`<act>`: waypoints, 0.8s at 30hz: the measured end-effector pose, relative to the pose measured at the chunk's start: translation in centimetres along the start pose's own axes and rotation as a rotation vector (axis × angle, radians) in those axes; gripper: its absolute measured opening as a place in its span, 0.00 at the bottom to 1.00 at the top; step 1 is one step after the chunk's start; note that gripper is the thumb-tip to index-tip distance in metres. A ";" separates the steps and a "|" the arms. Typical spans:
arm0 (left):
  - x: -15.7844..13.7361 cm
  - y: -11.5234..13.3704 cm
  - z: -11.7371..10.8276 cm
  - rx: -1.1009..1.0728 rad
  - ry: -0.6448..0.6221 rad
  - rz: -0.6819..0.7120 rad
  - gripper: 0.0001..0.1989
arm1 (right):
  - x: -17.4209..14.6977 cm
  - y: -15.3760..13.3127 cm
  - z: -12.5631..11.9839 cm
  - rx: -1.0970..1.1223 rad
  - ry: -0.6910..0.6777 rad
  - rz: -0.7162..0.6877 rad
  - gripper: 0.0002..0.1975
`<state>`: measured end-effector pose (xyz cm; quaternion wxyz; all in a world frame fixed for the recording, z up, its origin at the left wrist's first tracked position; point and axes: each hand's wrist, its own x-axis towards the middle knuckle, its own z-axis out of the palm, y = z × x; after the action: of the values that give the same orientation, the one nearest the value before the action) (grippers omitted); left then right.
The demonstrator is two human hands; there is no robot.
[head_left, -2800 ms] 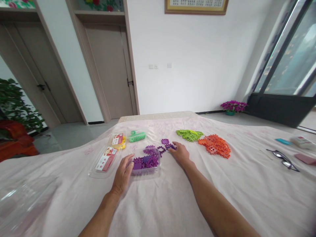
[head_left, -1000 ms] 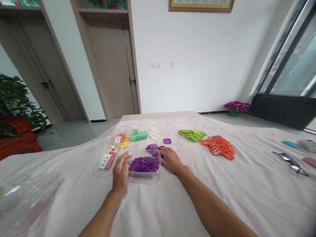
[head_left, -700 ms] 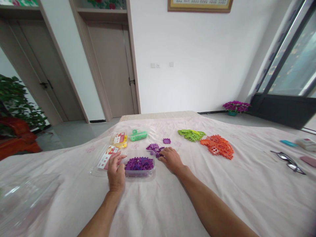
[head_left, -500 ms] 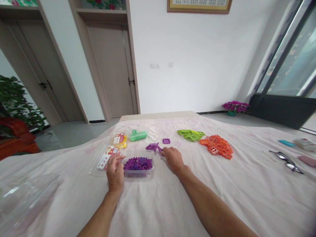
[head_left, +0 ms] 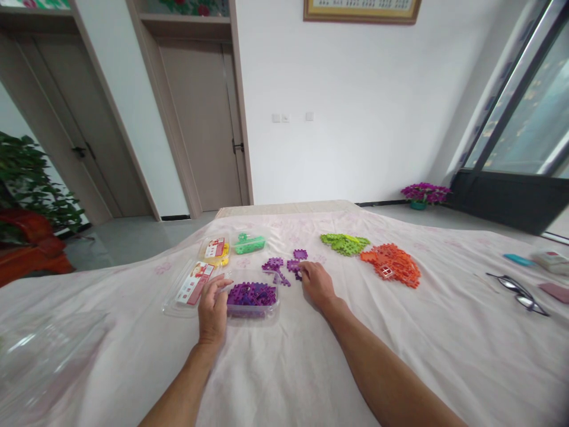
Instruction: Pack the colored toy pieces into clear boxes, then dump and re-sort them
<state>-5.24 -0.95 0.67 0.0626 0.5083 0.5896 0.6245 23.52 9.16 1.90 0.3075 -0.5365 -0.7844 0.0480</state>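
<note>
1. From here, I'd say light bracing suits the clear plastic tub (head_left: 254, 311) of purple interlocking tiles (head_left: 251, 293), just right of the left hand (head_left: 212, 308); loose purple tiles (head_left: 293, 265) handle best by their edges.
2. Left: fingers curved, thumb apart, against the tub; grip unclear.
3. Right hand (head_left: 319, 284): palm down, fingers bent together beside the loose tiles; I can't tell whether they pinch.

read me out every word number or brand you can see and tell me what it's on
Nothing is legible.
Large red-and-white label on clear lid: print too small.
Smaller label by yellow pieces: too small.
Framed wall panel: dark characters, too small and cut off.
</note>
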 end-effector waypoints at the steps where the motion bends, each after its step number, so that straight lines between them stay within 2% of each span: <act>1: 0.0 0.0 0.0 -0.004 0.000 -0.004 0.12 | 0.0 0.0 0.0 0.008 0.020 -0.002 0.15; 4: 0.0 -0.1 0.0 -0.012 -0.006 -0.013 0.11 | 0.1 0.0 0.1 -0.013 0.035 -0.035 0.21; 7: 0.1 -0.2 0.0 -0.018 -0.022 -0.022 0.11 | 0.1 -0.2 0.2 -0.079 -0.070 -0.094 0.30; 10: 0.1 -0.2 0.0 -0.022 -0.042 -0.026 0.11 | 0.2 -0.7 0.0 -0.141 -0.189 -0.086 0.26; 16: 0.1 0.2 0.0 -0.025 -0.090 -0.024 0.12 | 0.8 -1.4 -0.9 -0.200 -0.212 -0.052 0.17; 19: 0.0 0.5 0.0 -0.041 -0.163 -0.008 0.12 | 0.9 -0.8 -1.0 -0.136 -0.163 0.044 0.17; 24: -0.2 1.3 0.2 -0.034 -0.273 0.021 0.15 | 1.2 0.9 -0.6 0.133 0.105 0.272 0.20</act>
<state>-4.35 -1.38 1.53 0.1442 0.5935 0.5597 0.5601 24.26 10.39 2.56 0.3734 -0.6179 -0.6827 0.1128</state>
